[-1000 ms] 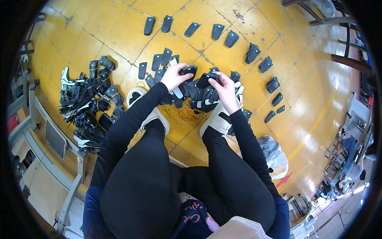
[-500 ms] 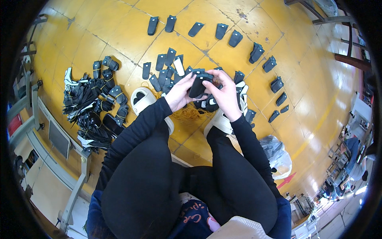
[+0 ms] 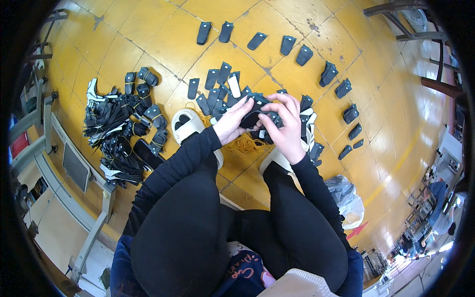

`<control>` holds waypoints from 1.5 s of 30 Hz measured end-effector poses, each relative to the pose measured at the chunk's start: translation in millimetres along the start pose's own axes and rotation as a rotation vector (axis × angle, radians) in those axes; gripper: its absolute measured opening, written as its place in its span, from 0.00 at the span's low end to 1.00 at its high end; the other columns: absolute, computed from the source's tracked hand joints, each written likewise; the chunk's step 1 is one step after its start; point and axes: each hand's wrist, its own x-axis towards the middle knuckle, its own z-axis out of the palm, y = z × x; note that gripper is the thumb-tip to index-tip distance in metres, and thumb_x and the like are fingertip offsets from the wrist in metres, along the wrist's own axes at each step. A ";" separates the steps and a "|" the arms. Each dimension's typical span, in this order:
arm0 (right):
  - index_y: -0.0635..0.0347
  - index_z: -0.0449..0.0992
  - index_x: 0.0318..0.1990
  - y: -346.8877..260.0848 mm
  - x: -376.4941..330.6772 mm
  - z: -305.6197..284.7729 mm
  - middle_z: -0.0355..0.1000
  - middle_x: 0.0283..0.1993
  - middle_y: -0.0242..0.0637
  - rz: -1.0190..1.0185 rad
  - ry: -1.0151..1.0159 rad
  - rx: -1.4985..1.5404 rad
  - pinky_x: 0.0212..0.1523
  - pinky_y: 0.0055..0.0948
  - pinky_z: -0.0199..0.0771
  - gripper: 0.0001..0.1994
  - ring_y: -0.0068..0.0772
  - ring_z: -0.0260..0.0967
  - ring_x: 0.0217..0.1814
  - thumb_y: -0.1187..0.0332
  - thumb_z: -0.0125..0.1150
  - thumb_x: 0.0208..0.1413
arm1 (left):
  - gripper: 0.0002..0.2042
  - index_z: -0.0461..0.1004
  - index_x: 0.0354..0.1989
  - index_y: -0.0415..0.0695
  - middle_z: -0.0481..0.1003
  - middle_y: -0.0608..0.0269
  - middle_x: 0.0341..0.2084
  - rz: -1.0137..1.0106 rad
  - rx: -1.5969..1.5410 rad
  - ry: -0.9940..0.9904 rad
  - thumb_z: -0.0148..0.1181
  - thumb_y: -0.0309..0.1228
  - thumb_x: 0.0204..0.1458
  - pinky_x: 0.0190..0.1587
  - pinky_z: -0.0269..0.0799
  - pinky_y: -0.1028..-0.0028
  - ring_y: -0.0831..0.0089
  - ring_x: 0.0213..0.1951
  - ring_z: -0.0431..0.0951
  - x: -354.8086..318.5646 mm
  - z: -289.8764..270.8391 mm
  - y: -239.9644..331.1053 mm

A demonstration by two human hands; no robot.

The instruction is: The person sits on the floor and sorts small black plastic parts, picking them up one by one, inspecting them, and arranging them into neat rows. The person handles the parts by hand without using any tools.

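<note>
Over the floor between my shoes, both hands hold a small stack of black tongue-shaped pieces [image 3: 250, 120]. My left hand [image 3: 230, 123] is closed round the stack's left side, thumb along its edge. My right hand [image 3: 287, 131] pinches its right side with bent fingers. The pieces look slightly bowed; how many there are I cannot tell. Just beyond my hands lies a cluster of similar black pieces [image 3: 212, 78], with one white piece [image 3: 234, 86] among them. Below my hands is a tangle of yellow cord or elastic bands [image 3: 243, 145], partly hidden.
An arc of single and stacked black pieces [image 3: 328, 74] runs across the yellow tiles. Left of my shoe [image 3: 186, 125] is a heap of banded black bundles [image 3: 111, 121]. A clear plastic bag [image 3: 349, 198] lies at right, a grey metal frame [image 3: 104, 198] at left.
The stack in my hands has tilted and bowed, its broad face turning away. My right hand's fingers have shifted along its edge. The whole view has swung, moving the floor pieces slightly right.
</note>
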 end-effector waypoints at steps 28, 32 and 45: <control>0.60 0.76 0.41 6.8 5.8 -18.4 0.71 0.41 0.37 -0.008 -0.143 0.036 0.43 0.31 0.68 0.11 0.38 0.70 0.43 0.73 0.62 0.48 | 0.25 0.57 0.61 0.46 0.69 0.56 0.44 -0.083 -0.229 -0.202 0.50 0.25 0.53 0.39 0.72 0.68 0.67 0.41 0.72 -13.9 1.2 9.5; 0.58 0.75 0.39 8.9 2.9 -17.3 0.70 0.42 0.35 -0.087 -0.188 -0.001 0.41 0.30 0.66 0.10 0.37 0.69 0.42 0.72 0.62 0.46 | 0.28 0.57 0.61 0.46 0.69 0.58 0.44 -0.050 -0.119 -0.186 0.52 0.21 0.48 0.37 0.71 0.68 0.67 0.40 0.72 -13.1 -2.9 5.4; 0.65 0.76 0.37 14.9 1.9 -23.0 0.71 0.41 0.39 0.125 -0.051 0.148 0.44 0.26 0.70 0.07 0.34 0.71 0.43 0.80 0.57 0.50 | 0.32 0.55 0.62 0.44 0.70 0.55 0.48 -0.051 -0.031 -0.159 0.55 0.20 0.44 0.37 0.70 0.71 0.70 0.37 0.72 -13.1 -0.4 8.3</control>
